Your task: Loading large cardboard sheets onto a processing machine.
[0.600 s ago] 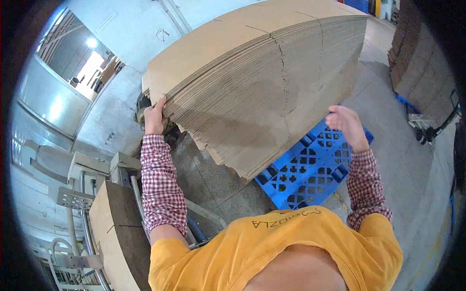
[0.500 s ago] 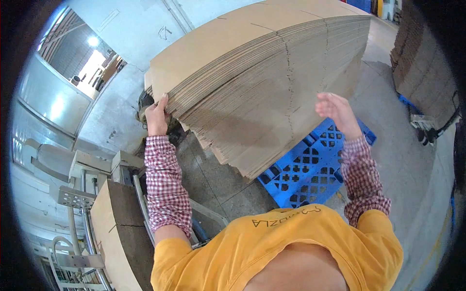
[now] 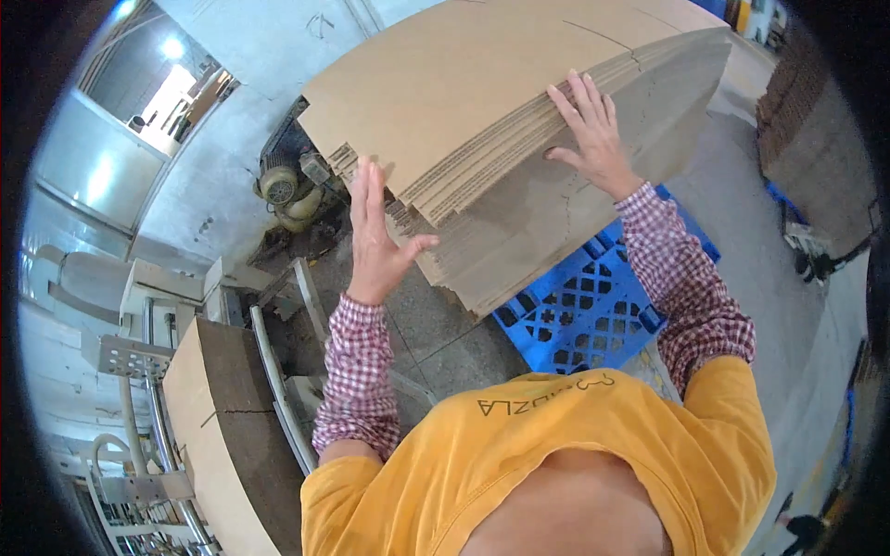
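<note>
A tall stack of flat brown cardboard sheets (image 3: 519,241) stands in front of me on a blue plastic pallet (image 3: 607,310). Its upper bundle of sheets (image 3: 445,102) juts out past the ones below at the near left corner. My left hand (image 3: 374,241) is upright beside that corner, fingers stretched and thumb apart, holding nothing. Against the front edges of the upper sheets my right hand (image 3: 593,139) lies open, fingers pointing away from me. Contact of its fingertips with the edges seems likely, though the thumb hangs free below.
At left, a machine with metal rails (image 3: 278,389) holds another cardboard stack (image 3: 218,445). A motor (image 3: 283,185) sits on the floor by the pale wall. Further stacked cardboard (image 3: 816,139) rises at the far right on a blue pallet.
My left hand has let go of the stack's left corner and come right and nearer. My right hand has moved up and left to the front edges. The upper sheets have shifted out of line.
</note>
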`<state>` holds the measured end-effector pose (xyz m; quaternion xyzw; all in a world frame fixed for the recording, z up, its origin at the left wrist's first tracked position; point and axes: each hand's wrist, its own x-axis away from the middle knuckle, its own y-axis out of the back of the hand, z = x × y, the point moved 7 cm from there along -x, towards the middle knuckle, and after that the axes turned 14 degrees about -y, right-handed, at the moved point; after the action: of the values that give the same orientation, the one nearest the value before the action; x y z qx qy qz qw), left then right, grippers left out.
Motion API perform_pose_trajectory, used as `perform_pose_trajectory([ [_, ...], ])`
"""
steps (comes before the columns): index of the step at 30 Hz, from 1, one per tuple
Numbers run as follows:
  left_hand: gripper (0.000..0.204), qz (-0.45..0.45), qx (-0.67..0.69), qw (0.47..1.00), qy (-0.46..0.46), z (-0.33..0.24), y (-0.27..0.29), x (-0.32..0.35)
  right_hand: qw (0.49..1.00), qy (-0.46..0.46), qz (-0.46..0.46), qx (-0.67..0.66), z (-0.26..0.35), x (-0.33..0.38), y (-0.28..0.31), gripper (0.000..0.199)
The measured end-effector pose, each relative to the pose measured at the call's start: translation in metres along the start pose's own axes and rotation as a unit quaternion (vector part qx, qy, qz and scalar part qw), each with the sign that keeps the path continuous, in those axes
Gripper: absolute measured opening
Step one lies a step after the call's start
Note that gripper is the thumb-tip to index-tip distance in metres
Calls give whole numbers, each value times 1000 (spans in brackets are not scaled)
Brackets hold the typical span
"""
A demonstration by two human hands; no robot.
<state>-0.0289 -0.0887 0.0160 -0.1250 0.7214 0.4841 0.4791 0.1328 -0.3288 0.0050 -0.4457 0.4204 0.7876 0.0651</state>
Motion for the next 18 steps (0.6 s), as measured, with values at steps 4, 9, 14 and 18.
perform_pose_trajectory([
  [4,98,5,-96,987,-125,25,-20,-11,997,-20,-73,-16,3,-6,-9,92],
  [9,73,-76,-38,967,-242,19,-22,-36,994,-55,-94,10,-1,-13,-6,93],
  [14,65,-54,-66,971,-222,-18,-7,-62,995,20,-75,69,15,-29,46,83],
  [18,61,-10,-92,958,-270,-66,-30,-48,998,64,-29,7,-14,5,71,65],
])
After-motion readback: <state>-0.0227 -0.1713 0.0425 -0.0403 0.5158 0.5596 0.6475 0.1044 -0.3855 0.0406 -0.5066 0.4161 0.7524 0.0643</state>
